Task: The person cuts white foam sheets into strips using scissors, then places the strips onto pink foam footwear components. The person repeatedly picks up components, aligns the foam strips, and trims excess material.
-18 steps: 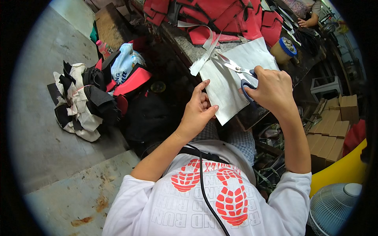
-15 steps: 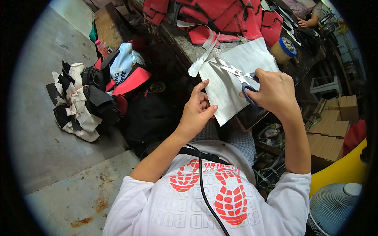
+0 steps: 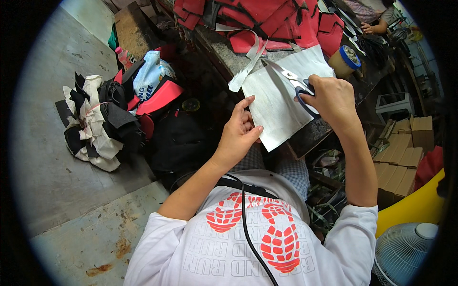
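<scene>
A white sheet of fabric-like material [image 3: 279,109] lies slanted at the bench's near edge. My left hand [image 3: 238,128] pinches its near left edge between thumb and fingers. Above the sheet, my right hand [image 3: 334,97] grips a pair of scissors [image 3: 300,88] by its dark blue handles, fingers through the loops. The blades point toward the far left across the sheet's far part; whether they touch it I cannot tell. A narrow pale strip [image 3: 248,66] with a frayed end curls beside the sheet's far left corner.
Red, black-edged pieces [image 3: 267,19] are heaped at the back of the bench, near a blue-rimmed jar [image 3: 344,62]. To the left lies a pile of black and cream scraps [image 3: 95,121]. Cardboard boxes [image 3: 398,162] and a fan [image 3: 405,252] stand right. Another person's hand [image 3: 367,28] shows far right.
My right hand has moved slightly away from me with the scissors, whose blades have swung farther up and look closer together. My left hand keeps its place on the sheet.
</scene>
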A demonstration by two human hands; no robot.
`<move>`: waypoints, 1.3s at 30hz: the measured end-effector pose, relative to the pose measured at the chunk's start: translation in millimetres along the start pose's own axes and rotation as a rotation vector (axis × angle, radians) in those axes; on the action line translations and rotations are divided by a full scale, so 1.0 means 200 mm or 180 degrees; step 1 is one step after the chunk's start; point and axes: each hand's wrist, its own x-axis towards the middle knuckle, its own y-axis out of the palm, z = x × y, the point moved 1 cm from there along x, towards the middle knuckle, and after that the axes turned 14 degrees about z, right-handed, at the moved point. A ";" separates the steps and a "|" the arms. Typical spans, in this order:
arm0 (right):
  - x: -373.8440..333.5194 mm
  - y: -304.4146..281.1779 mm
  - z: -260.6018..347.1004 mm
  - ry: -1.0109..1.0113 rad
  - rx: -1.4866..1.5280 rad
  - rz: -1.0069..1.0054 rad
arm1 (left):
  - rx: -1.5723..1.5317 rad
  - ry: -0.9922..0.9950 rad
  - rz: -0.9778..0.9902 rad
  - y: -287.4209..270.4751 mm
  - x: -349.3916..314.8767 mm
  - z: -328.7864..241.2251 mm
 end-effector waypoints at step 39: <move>-1.10 0.36 -0.26 0.0526 0.4758 -0.2638 | -0.0063 0.1742 0.2085 0.65 0.72 -0.90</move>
